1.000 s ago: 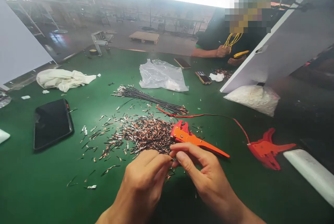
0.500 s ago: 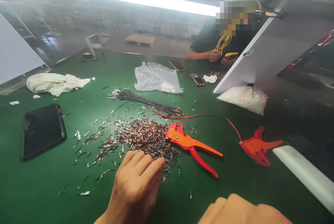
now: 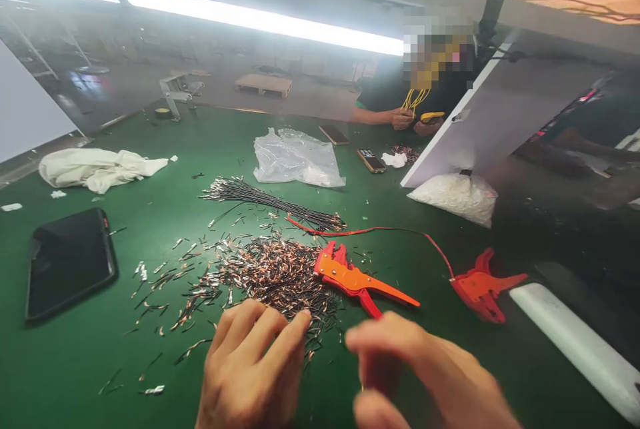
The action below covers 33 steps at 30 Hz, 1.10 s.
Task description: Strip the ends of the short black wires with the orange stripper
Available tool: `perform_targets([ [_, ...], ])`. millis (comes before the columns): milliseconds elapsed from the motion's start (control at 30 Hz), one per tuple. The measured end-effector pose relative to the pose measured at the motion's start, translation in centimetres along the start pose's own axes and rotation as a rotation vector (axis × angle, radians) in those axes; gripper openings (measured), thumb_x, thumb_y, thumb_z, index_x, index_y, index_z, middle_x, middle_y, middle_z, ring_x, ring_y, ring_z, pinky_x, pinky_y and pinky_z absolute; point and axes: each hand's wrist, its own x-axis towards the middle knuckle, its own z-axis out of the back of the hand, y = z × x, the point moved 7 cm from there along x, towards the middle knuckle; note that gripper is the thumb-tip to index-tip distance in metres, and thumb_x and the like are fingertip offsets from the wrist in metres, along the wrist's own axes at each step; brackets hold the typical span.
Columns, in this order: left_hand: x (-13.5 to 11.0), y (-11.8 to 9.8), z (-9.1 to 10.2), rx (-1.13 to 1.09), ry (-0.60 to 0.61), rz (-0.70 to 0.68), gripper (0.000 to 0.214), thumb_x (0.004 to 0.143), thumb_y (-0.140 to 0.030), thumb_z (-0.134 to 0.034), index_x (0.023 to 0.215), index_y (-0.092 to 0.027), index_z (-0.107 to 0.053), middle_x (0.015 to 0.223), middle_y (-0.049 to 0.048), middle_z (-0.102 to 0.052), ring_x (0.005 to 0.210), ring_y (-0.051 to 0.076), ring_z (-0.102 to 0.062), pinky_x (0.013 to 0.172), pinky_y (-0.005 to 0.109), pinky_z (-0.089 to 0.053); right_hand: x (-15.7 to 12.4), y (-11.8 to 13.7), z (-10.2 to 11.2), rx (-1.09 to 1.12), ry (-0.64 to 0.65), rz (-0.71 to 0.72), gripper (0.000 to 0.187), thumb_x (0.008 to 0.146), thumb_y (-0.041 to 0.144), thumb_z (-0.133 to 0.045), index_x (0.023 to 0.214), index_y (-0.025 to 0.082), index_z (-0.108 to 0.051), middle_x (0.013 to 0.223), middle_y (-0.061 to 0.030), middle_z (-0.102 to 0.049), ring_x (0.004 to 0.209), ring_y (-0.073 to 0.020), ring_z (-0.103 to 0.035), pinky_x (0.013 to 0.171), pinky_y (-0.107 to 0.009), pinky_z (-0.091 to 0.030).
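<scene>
My left hand [image 3: 255, 366] is over the near edge of a pile of short cut wire ends [image 3: 275, 272], black with bare copper and some metal terminals. Its fingers curl downward, and whatever they hold is hidden beneath them. To its right my right hand [image 3: 425, 372] is slightly blurred, with thumb and forefinger apart and nothing visible between them. Just beyond that hand lies an orange and red wire stripper [image 3: 353, 277], its red handle partly covered by the fingers. A bundle of black wires [image 3: 270, 201] with terminals at the left end rests behind the pile.
A second wire stripper [image 3: 483, 286] with a red cord lies right, beside a white bar [image 3: 575, 349]. Around are a black phone [image 3: 73, 262], a white cloth [image 3: 103, 168], a plastic bag [image 3: 300, 159] and a filled bag [image 3: 457, 196]. Across the table a person holds yellow wires [image 3: 415, 101].
My right hand has risen further into view, toward the near wire stripper, and its thumb and forefinger have parted. My left hand stays by the pile. The view has shifted slightly.
</scene>
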Motion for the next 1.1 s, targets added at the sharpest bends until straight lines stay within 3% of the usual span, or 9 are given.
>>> perform_targets([
  [33,0.0,-0.2,0.0,0.015,0.001,-0.033,0.024,0.087,-0.004,-0.064,0.108,-0.015,-0.067,0.074,0.0014,-0.068,0.076,0.02,-0.053,0.077,0.034,-0.039,0.6,0.1,-0.5,-0.029,-0.004,0.016,0.024,0.079,0.032,-0.075,0.103,0.034,-0.073,0.072,-0.0006,-0.071,0.06,-0.0203,-0.063,0.057,-0.031,-0.051],
  [100,0.0,-0.5,0.2,0.045,-0.01,-0.063,0.023,0.087,-0.005,-0.064,0.107,-0.015,-0.068,0.074,0.0018,-0.069,0.078,0.02,-0.055,0.08,0.034,-0.038,1.5,-0.4,-2.6,-0.064,0.107,-0.029,0.02,0.088,0.033,-0.065,0.106,0.026,-0.069,0.079,-0.0019,-0.07,0.062,-0.0175,-0.062,0.057,-0.028,-0.048],
  [267,-0.1,-0.8,0.0,0.06,-0.012,-0.055,0.02,0.089,-0.006,-0.063,0.107,-0.014,-0.067,0.071,0.001,-0.068,0.076,0.02,-0.055,0.081,0.036,-0.039,1.6,-2.4,-5.2,0.211,0.132,-0.226,0.026,0.094,0.04,-0.055,0.08,0.019,-0.063,0.069,0.0014,-0.057,0.059,-0.0142,-0.052,0.056,-0.025,-0.043],
  [367,-0.2,-1.3,-0.5,0.037,0.009,-0.098,0.02,0.09,-0.007,-0.062,0.108,-0.011,-0.066,0.069,0.001,-0.067,0.075,0.02,-0.056,0.08,0.035,-0.04,1.3,-2.8,-4.9,0.196,0.072,-0.221,0.031,0.094,0.042,-0.055,0.072,0.02,-0.057,0.063,0.0038,-0.048,0.056,-0.013,-0.045,0.053,-0.025,-0.038],
  [467,-0.1,-1.6,-0.7,-0.034,0.016,-0.098,0.021,0.09,-0.005,-0.059,0.11,-0.013,-0.063,0.065,-0.0013,-0.064,0.068,0.017,-0.054,0.074,0.032,-0.041,1.3,-2.6,-4.3,0.144,0.014,-0.141,0.032,0.096,0.038,-0.052,0.07,0.02,-0.055,0.063,0.0031,-0.049,0.059,-0.014,-0.047,0.056,-0.026,-0.039],
  [667,0.6,-0.6,-0.8,-0.214,0.051,0.1,0.013,0.093,-0.006,-0.058,0.098,-0.018,-0.061,0.073,-0.0007,-0.064,0.069,0.016,-0.054,0.071,0.03,-0.041,1.4,-2.7,-3.5,0.115,-0.044,-0.109,0.033,0.095,0.038,-0.049,0.067,0.021,-0.052,0.059,0.003,-0.05,0.055,-0.0144,-0.048,0.054,-0.026,-0.04],
  [767,0.8,-0.9,-1.0,-0.222,0.103,0.037,0.014,0.091,-0.007,-0.062,0.101,-0.017,-0.06,0.075,-0.0008,-0.064,0.071,0.016,-0.055,0.07,0.03,-0.04,1.5,-2.8,-3.5,0.11,-0.055,-0.112,0.032,0.094,0.037,-0.049,0.066,0.021,-0.052,0.059,0.0028,-0.05,0.055,-0.0141,-0.047,0.054,-0.026,-0.039],
  [1000,0.2,-1.7,-1.9,-0.141,0.142,-0.07,0.016,0.091,-0.001,-0.055,0.094,-0.016,-0.06,0.067,-0.0015,-0.059,0.063,0.017,-0.045,0.068,0.033,-0.035,1.6,-2.9,-3.8,0.106,0.023,-0.141,0.034,0.091,0.037,-0.051,0.061,0.021,-0.048,0.057,0.0038,-0.045,0.055,-0.013,-0.042,0.053,-0.027,-0.034],
  [1100,0.2,-1.8,-2.3,-0.154,0.195,-0.071,0.019,0.091,0.0,-0.053,0.085,-0.017,-0.058,0.065,-0.0013,-0.055,0.062,0.017,-0.043,0.066,0.033,-0.034,1.7,-4.0,-4.3,0.212,0.131,-0.309,0.034,0.088,0.041,-0.053,0.06,0.022,-0.046,0.053,0.0044,-0.046,0.047,-0.0113,-0.04,0.047,-0.025,-0.032],
])
